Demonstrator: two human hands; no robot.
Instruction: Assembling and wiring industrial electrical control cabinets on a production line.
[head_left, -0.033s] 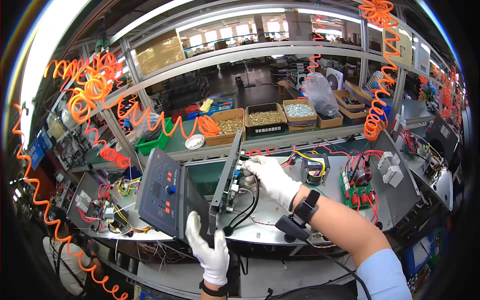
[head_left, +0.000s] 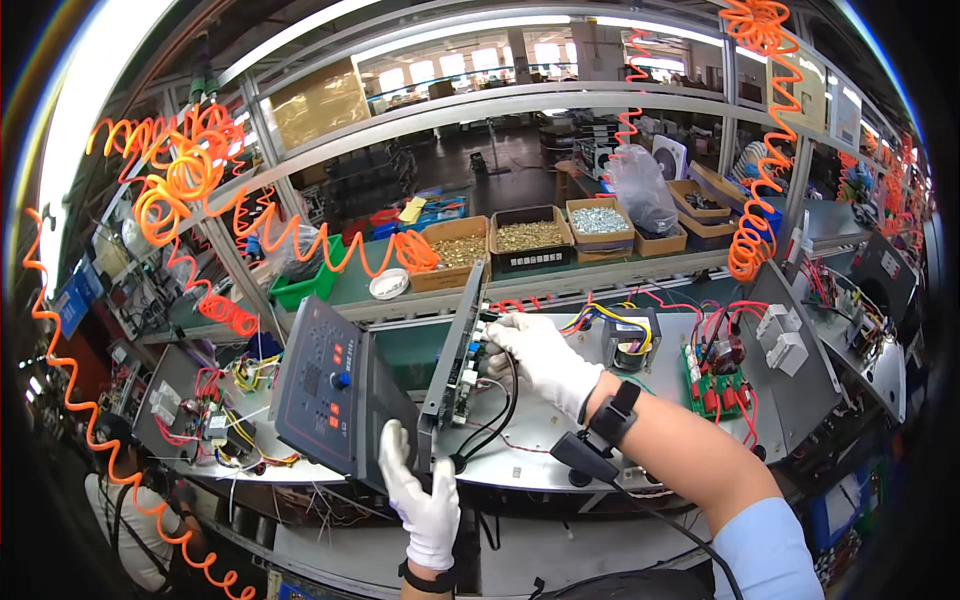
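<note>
A dark grey upright panel [head_left: 452,350] carries a circuit board [head_left: 470,365] with connectors on its right face. My right hand [head_left: 545,360], in a white glove, reaches to that board with its fingers closed at the connectors; what they pinch is hidden. Black cables [head_left: 512,405] run down from beneath this hand to the metal base plate [head_left: 540,440]. My left hand [head_left: 422,510], also gloved, is open, fingers apart, by the panel's lower end. Left of the panel leans a dark control panel [head_left: 325,385] with a blue knob and orange buttons.
On the base stand a transformer [head_left: 630,340] and a green board with red parts [head_left: 715,385]. Behind are boxes of small metal parts [head_left: 528,237] and a green bin [head_left: 305,285]. Orange coiled hoses [head_left: 755,240] hang around. Another person [head_left: 125,520] is at lower left.
My left hand has shifted slightly to the right, closer to the upright panel's lower end. The right hand stays at the circuit board.
</note>
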